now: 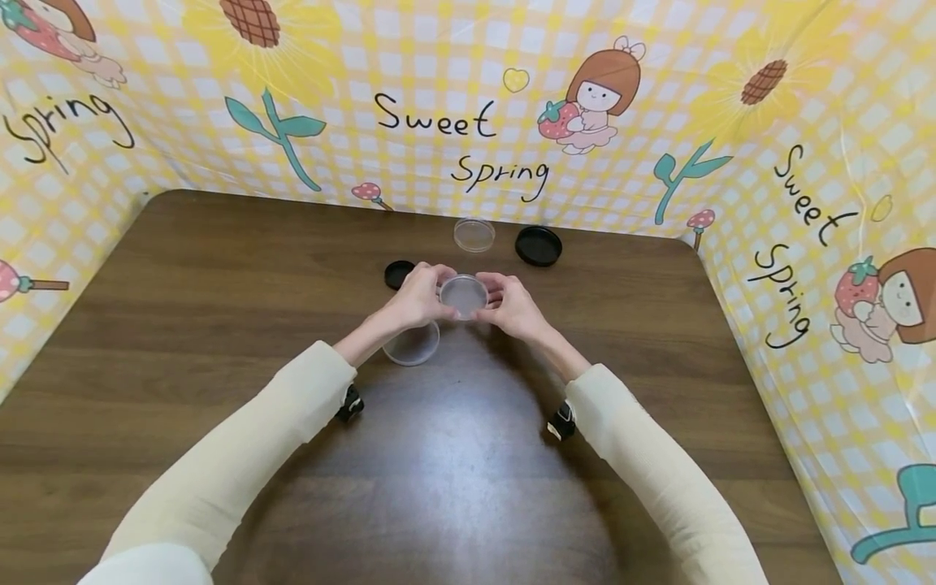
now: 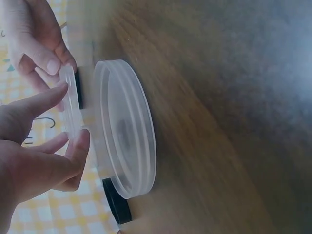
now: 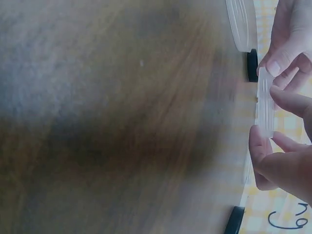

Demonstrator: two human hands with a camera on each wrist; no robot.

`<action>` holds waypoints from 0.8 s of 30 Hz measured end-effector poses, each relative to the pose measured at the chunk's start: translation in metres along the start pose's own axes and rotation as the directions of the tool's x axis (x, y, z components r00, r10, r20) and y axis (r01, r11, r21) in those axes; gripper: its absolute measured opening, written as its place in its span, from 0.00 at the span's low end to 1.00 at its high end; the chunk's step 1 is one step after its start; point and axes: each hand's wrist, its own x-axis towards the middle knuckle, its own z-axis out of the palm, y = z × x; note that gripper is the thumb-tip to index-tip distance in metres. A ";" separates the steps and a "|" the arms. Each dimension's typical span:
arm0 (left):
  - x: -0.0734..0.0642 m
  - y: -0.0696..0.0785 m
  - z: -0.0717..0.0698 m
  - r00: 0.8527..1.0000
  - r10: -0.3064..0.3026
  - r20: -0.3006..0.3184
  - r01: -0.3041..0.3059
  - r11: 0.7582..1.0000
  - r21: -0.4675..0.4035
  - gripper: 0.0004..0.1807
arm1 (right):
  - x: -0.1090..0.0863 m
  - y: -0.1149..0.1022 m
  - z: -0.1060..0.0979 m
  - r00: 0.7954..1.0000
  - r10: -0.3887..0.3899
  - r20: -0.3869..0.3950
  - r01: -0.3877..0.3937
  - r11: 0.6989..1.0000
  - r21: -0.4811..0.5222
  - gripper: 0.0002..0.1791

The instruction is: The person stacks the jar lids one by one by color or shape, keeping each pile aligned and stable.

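Observation:
Above the table, my left hand (image 1: 420,296) and right hand (image 1: 514,307) hold a clear round plastic lid (image 1: 464,297) between them, each gripping its own side. It is shallow with a ridged edge, and in the left wrist view the lid (image 2: 71,105) is seen nearly edge-on between thumb and fingers. In the right wrist view the right hand (image 3: 287,158) pinches one end of it while the left hand (image 3: 291,41) has the other. A larger clear lid (image 1: 413,348) lies on the table, partly hidden under the left wrist.
A small black lid (image 1: 398,274) lies just beyond the left hand. Farther back are another clear lid (image 1: 474,236) and a larger black lid (image 1: 539,246). Patterned yellow-checked cloth (image 1: 431,49) hangs around the back and sides of the brown wooden table (image 1: 453,487).

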 end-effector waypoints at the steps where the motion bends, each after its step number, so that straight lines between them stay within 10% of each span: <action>1: -0.002 0.000 -0.001 1.000 0.005 -0.003 -0.005 1.000 -0.002 0.35 | -0.001 -0.001 0.001 1.000 -0.006 0.000 0.006 1.000 -0.004 0.35; 24: -0.060 -0.010 -0.025 1.000 0.003 -0.008 -0.002 0.998 0.055 0.35 | -0.021 -0.030 0.038 0.995 -0.080 0.054 0.082 0.996 -0.034 0.36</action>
